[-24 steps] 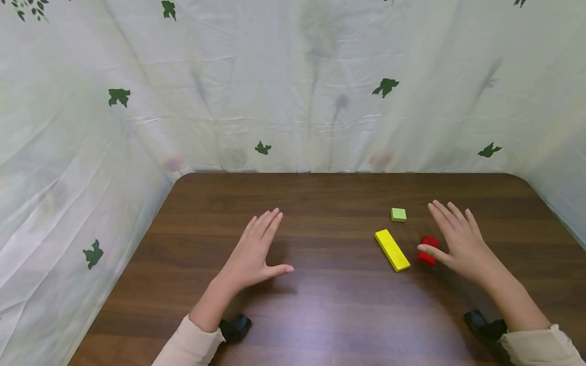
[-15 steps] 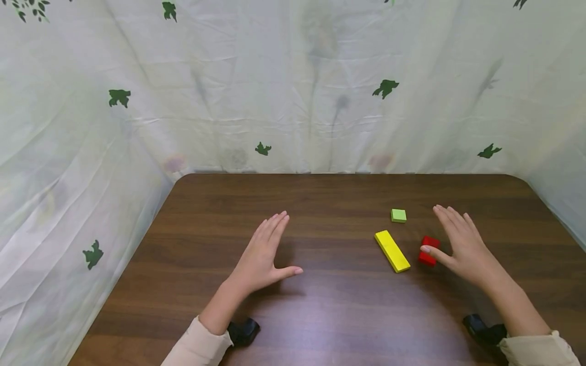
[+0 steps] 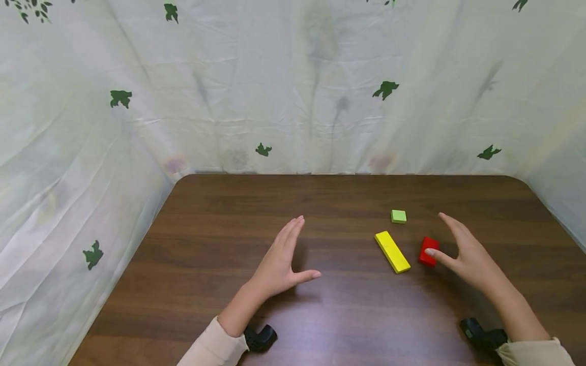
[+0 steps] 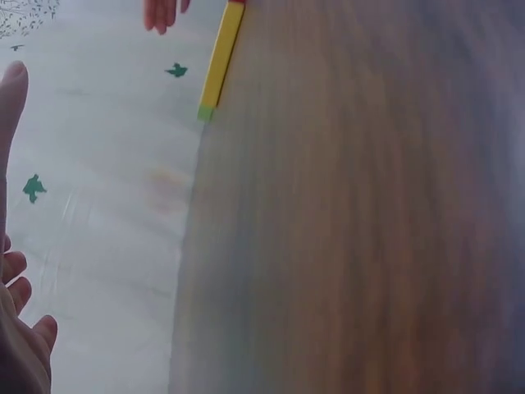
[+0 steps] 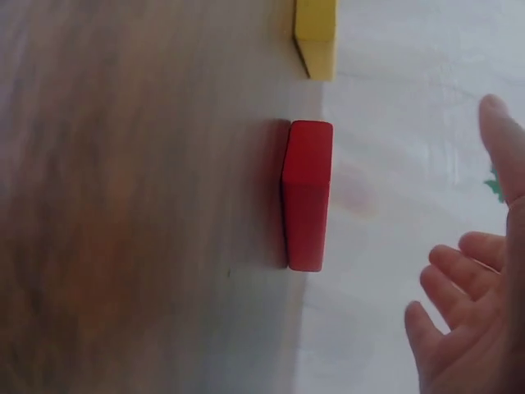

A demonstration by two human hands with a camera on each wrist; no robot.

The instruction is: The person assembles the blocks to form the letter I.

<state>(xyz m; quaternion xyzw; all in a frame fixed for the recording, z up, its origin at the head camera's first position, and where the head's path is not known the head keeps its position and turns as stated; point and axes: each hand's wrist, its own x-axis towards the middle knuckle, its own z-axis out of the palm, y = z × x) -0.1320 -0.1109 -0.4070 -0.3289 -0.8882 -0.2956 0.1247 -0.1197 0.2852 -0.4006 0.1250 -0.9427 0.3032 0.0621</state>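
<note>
1. Well, above the brown wood-look table (image 3: 206,203), the left hand (image 3: 280,262) and right hand (image 3: 469,259) are spread, holding nothing.
2. Long, flat, shiny yellow block (image 3: 392,252): right of middle.
3. Short, shiny red block (image 3: 428,243): nearest the right edge; probably light and hard, so pinch its sides.
4. Small, square, pale-green block (image 3: 399,217): nearest the far edge.

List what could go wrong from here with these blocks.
1. The right hand hangs near the red block and partly covers it in the head view, so a careless dip might knock it.
2. The yellow block lies close beside the red one, so it could get bumped too.
3. The small green block sits beyond the yellow one; a hand reaching across might brush it.
</note>
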